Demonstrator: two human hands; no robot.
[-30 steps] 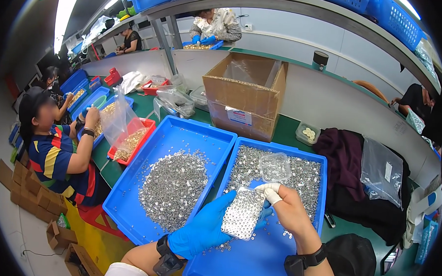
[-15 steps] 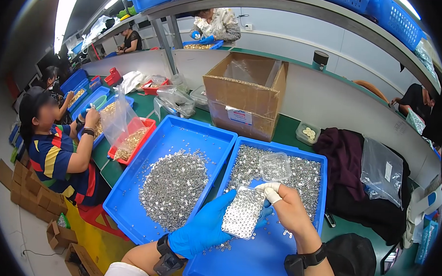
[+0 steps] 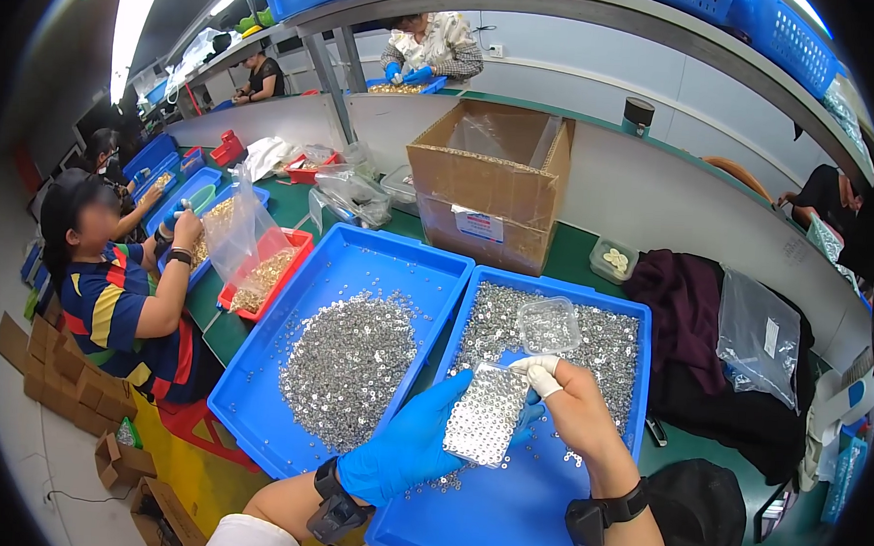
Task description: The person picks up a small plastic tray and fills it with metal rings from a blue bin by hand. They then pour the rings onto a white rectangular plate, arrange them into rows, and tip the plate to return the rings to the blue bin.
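My left hand [image 3: 403, 454], in a blue glove, holds a small clear plastic tray [image 3: 486, 414] covered with rows of small silver metal rings. The tray is tilted over the right blue bin [image 3: 483, 528]. My right hand [image 3: 578, 404] wears white finger covers on its thumb and forefinger. Those two fingertips are pinched together at the tray's upper right corner; whether a ring is between them cannot be made out. Beyond the hands, a clear plastic box [image 3: 549, 325] lies on the loose silver rings [image 3: 606, 346] in that bin.
A left blue bin [image 3: 251, 421] holds a heap of silver rings [image 3: 348, 367]. Behind stands an open cardboard box [image 3: 485, 196]. A small lidless tub [image 3: 614, 260], dark clothing [image 3: 682, 316] and a plastic bag [image 3: 758, 334] lie rightward. A co-worker [image 3: 124, 306] sits at left.
The whole view has shifted slightly. Both hands keep nearly the same hold at the tray, with the right fingertips still at its upper right corner.
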